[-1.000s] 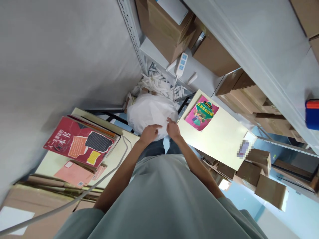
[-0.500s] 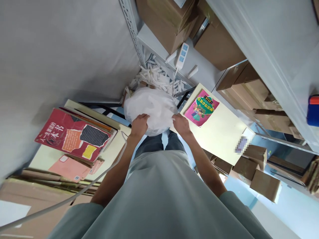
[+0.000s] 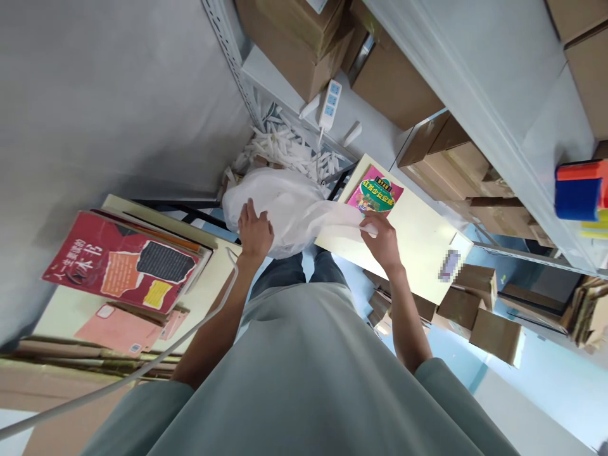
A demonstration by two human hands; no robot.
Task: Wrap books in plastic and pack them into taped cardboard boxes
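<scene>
Between the two tabletops, in front of my legs, is a bulging white plastic bag (image 3: 270,196). My left hand (image 3: 255,233) lies on the bag's near left side with its fingers spread. A strip of the same plastic is stretched out to the right, and my right hand (image 3: 381,237) pinches its end above the right tabletop (image 3: 403,253). A pink picture book (image 3: 377,190) lies on that tabletop, partly covered by the strip and my right hand. What the bag holds cannot be made out.
On the left table (image 3: 57,310) lie a stack topped by a red book (image 3: 118,259) and pink booklets (image 3: 118,326). A grey cable (image 3: 180,342) crosses the near left. White paper strips (image 3: 280,142) heap behind the bag. A power strip (image 3: 330,104) and cardboard boxes (image 3: 399,82) occupy the shelf.
My right hand has moved right, drawing out a strip of the bag's plastic. My left hand has gone from pinching the bag's edge to lying spread on it. The view has shifted slightly.
</scene>
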